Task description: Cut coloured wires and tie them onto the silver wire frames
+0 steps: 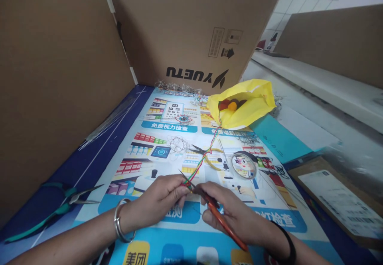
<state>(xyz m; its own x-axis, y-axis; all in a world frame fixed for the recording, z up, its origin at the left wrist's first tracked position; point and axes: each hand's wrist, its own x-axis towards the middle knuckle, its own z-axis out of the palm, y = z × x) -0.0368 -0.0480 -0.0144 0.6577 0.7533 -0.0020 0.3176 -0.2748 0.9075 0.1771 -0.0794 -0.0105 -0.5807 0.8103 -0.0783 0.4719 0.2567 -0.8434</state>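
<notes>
My left hand (pixel 160 201) is closed in a pinch on a bundle of coloured threads (pixel 206 153), red, green and yellow, that runs up to a yellow bag (pixel 248 101). My right hand (pixel 233 215) is closed around red-handled pliers (pixel 223 221), whose narrow tip meets the threads right at my left fingertips. Inside the open bag lie spools of thread (pixel 230 104) in dark red and orange. Both hands hover just above a printed poster (pixel 167 149) that covers the table.
Teal-handled pliers (pixel 56 209) lie at the left on the blue table surface. Yellow-handled pliers (pixel 209 155) and a round magnifier (pixel 243 165) rest mid-poster. Cardboard walls (pixel 60 77) close off the left and back. Thin wires (pixel 104 127) lie along the left wall. A flat cardboard parcel (pixel 335 201) sits at right.
</notes>
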